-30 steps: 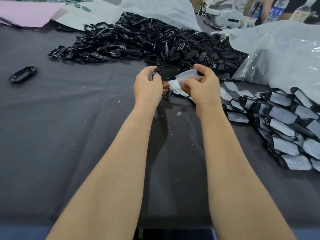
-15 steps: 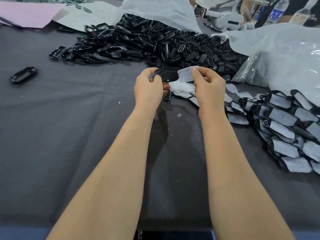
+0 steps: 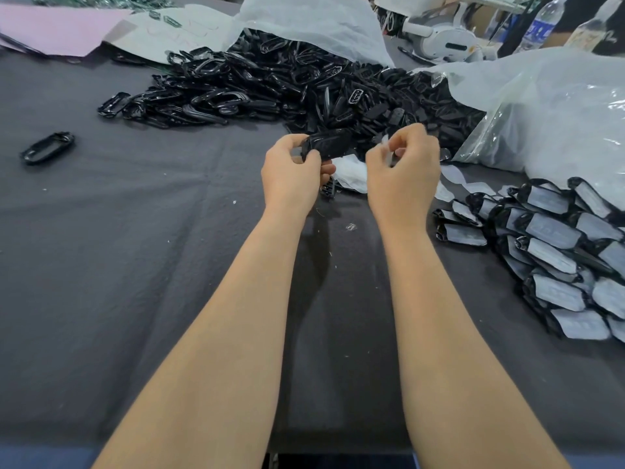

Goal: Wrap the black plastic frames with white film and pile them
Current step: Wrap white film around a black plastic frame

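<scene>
Most of the frame is taken up by a dark grey cloth [image 3: 135,265] spread over the table. Across the upper ctr a big loose heap of bare black frames [image 3: 270,86] is spilled, partly covered at the top by a white bag [image 3: 314,25]. At upper right a clear plastic bag [image 3: 548,110] is slumped just beside the heap. Along the right edge, mid-height, a pile of wrapped frames [image 3: 558,258] is laid in overlapping rows, white film facing up. In the upper left corner a pink sheet [image 3: 50,28] is seen, w/ a white sheet [image 3: 176,28] next to it.

Both forearms are stretched up from the bottom edge to the ctr. One black frame [image 3: 329,143] is gripped by the left hand [image 3: 291,174], fingers curled round its left end; it is held above the cloth, just in front of the heap. A small piece of white film [image 3: 388,148] is pinched by the right hand [image 3: 402,174] btw thumb and fingertips, just right of the frame; whether film and frame touch cannot be told.

Loose film pieces [image 3: 351,172] are lying on the cloth btw the hands. A single bare frame [image 3: 47,147] is left alone at mid-left, well apart from the heap.
</scene>
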`<state>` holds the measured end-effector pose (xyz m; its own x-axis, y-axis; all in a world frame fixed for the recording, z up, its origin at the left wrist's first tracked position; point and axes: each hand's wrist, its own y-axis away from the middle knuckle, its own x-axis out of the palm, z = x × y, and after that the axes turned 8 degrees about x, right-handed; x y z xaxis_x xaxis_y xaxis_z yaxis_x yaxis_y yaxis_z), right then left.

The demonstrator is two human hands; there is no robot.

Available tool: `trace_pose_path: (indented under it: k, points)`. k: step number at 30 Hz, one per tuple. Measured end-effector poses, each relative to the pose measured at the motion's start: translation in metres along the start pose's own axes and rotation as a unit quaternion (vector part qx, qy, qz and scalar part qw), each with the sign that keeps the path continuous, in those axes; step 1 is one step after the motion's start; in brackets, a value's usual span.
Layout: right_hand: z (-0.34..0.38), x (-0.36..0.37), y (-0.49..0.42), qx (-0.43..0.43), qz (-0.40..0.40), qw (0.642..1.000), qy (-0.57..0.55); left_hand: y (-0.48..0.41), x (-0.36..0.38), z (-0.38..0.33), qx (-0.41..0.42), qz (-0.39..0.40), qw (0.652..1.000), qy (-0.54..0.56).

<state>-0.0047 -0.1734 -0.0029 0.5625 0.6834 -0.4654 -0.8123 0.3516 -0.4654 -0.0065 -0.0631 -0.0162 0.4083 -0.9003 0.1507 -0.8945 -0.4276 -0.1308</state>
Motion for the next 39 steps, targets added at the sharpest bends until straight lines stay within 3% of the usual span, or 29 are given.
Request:
trace_pose_path:
  k: [2,5,7,11,15,19,22,26,28,30,32,39]
  points:
    - [-0.004,0.004,0.001,0.004,0.095,0.989,0.110,0.000,-0.001,0.000,0.005,-0.013,1.000,0.002]
    - [-0.004,0.009,0.005,0.031,0.248,0.942,0.226,-0.001,-0.002,0.001,0.014,-0.042,0.999,0.010]
    - [-0.001,0.006,0.005,0.043,0.242,0.947,0.207,-0.001,-0.003,0.000,0.018,-0.067,0.997,0.032]
    - [-0.005,0.000,-0.002,0.070,0.154,0.969,0.180,-0.001,-0.003,-0.002,0.020,-0.092,0.993,0.068]
    - [-0.008,0.006,-0.001,0.094,0.211,0.940,0.251,-0.001,-0.001,-0.001,0.013,-0.088,0.993,0.076]
    - [-0.008,0.010,-0.001,0.081,0.198,0.945,0.248,-0.001,0.000,-0.001,0.009,-0.077,0.995,0.070]
    - [-0.010,0.008,-0.002,0.069,0.188,0.960,0.197,-0.002,0.000,0.000,0.005,-0.067,0.996,0.055]
    - [-0.006,-0.006,-0.011,0.055,0.148,0.987,-0.004,-0.004,0.000,0.003,-0.001,-0.055,0.998,0.033]
    - [-0.002,-0.012,-0.013,0.094,0.158,0.972,-0.149,-0.005,0.001,0.003,-0.002,-0.045,0.999,0.029]
    - [0.001,-0.012,-0.011,0.135,0.189,0.934,-0.271,-0.004,0.002,0.003,0.002,-0.030,0.999,0.019]
    - [0.003,-0.009,-0.008,0.135,0.198,0.926,-0.292,-0.002,0.002,0.002,0.012,-0.006,1.000,0.007]
    - [0.000,0.003,-0.004,0.109,0.130,0.961,-0.220,0.004,0.003,-0.001,0.036,0.072,0.997,-0.007]
